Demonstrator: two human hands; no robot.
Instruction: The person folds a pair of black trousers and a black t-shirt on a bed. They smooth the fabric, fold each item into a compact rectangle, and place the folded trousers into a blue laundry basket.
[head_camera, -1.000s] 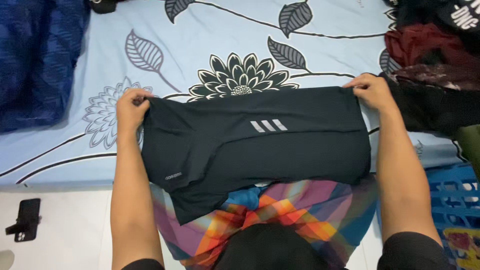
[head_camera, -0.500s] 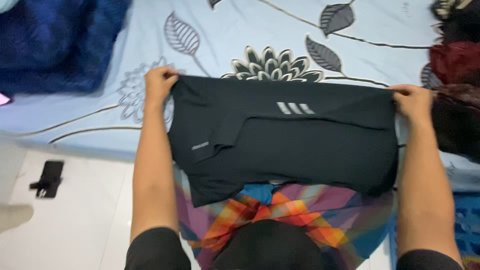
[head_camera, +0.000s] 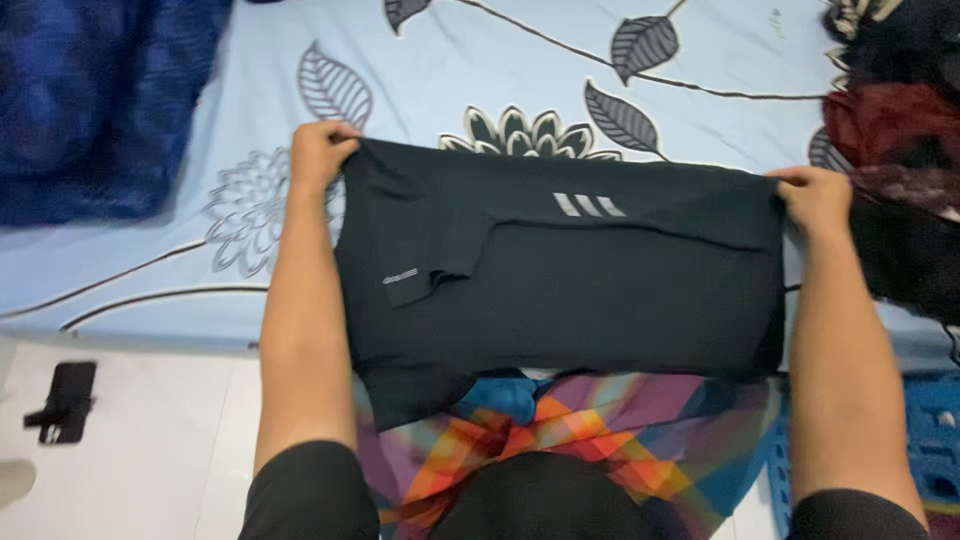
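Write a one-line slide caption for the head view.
Left hand and right hand hold a folded black shirt stretched over a floral bedsheet.

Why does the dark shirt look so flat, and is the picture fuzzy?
In the head view, soft even light leaves the black shirt nearly without detail, only faint folds; the left hand and right hand look slightly soft, the pale bedsheet a bit washed out, no harsh glare.
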